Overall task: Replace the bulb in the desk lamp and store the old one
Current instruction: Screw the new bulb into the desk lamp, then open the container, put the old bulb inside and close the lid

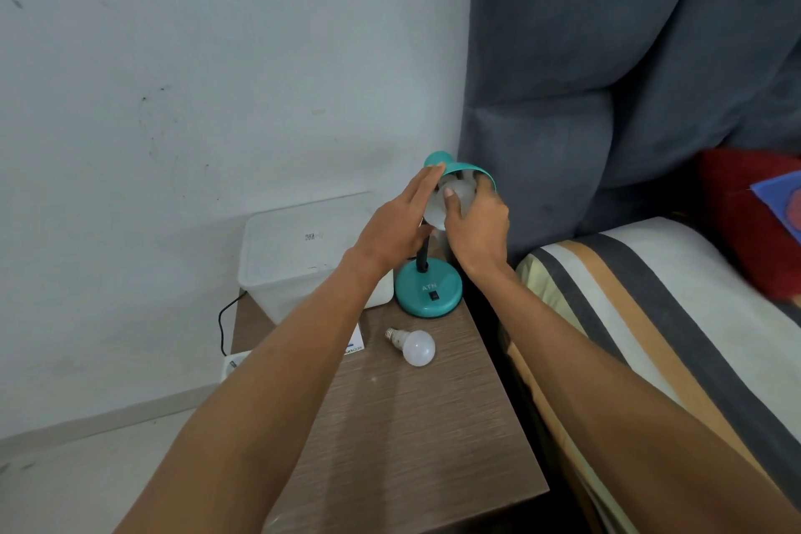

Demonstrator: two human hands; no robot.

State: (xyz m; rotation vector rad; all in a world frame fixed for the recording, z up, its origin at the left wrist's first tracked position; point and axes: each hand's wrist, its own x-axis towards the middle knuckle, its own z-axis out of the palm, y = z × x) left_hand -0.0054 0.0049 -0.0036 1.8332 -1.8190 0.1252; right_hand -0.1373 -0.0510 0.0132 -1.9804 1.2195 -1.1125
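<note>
A teal desk lamp with a round base [429,291] stands at the back of the wooden bedside table [411,425]. Its teal shade [463,169] is tipped toward me. Inside the shade sits a white bulb [460,192], and my right hand [477,230] has its fingers and thumb closed around it. My left hand [396,225] lies flat against the shade's left side, fingers extended. A second white bulb [414,345] lies loose on the table in front of the lamp base, its screw cap pointing to the back left.
A translucent lidded plastic box [299,256] stands at the table's back left, with a small card [354,345] beside it. A black cable [223,323] runs down to a socket strip on the floor. A striped mattress [650,317] and grey headboard lie to the right.
</note>
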